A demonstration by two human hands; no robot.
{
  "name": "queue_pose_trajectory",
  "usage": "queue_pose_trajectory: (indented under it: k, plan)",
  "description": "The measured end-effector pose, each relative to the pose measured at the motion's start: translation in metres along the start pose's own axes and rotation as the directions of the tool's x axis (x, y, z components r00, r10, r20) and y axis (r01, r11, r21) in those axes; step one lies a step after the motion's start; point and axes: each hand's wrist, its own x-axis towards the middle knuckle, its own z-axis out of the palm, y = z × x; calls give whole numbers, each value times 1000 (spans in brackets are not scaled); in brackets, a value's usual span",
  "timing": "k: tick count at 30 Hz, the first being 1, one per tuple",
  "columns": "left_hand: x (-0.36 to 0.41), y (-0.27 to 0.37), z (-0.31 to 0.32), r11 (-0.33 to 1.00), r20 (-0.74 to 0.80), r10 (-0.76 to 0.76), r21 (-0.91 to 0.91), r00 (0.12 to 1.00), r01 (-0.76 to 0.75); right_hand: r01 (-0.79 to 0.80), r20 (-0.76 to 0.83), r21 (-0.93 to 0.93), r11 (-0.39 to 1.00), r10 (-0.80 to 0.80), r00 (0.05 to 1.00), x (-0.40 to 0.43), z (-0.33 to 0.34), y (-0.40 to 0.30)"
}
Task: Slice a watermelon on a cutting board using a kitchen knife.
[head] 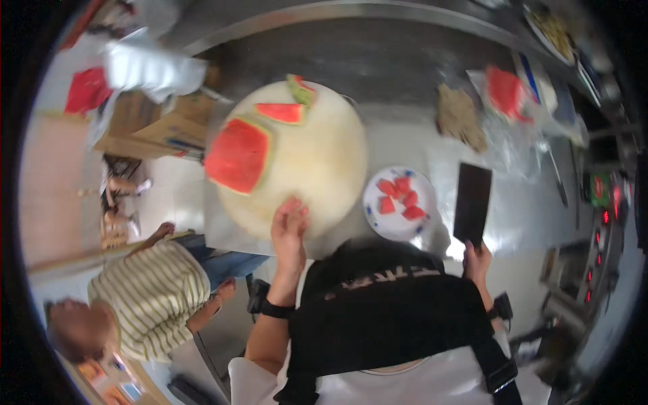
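My left hand [290, 223] is over the near edge of a round pale cutting board [324, 147], its fingers loosely curled and nothing seen in them. On the board's left side lies a large cut piece of watermelon [240, 156]; behind it are a thin watermelon slice [281, 112] and a piece of rind [300, 92]. To the right, my right hand [477, 255] grips a cleaver [472, 202] by its handle, the broad dark blade pointing away from me. Between my hands, a white plate with blue marks [398, 228] holds several watermelon chunks [403, 184].
A brown cloth [460, 117] and a clear plastic bag with something red [506, 93] lie on the steel table [405, 121] at the back right. Cardboard boxes [167, 126] stand left of the table. A person in a striped shirt [152, 298] is at the lower left.
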Motion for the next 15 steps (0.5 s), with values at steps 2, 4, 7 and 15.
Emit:
queue_pose_trajectory:
  k: [2, 4, 7, 15]
  plan:
    - [6, -10, -20, 995, -139, 99, 30, 985, -95, 8, 9, 21, 1000, -8, 1000, -10, 0, -17]
    - [8, -14, -37, 958, -207, 255, 188, 944, -217, -27, 42, 119, 993, 22, 999, -7, -6, -1]
    - [27, 17, -58, 785, -190, 494, 517, 848, -341, 46, 154, 137, 990, -67, 986, -9, -2, -8]
    - [121, 57, -107, 530, 211, 642, 574, 737, -625, 120, 194, 131, 984, -144, 970, -58, 60, -79]
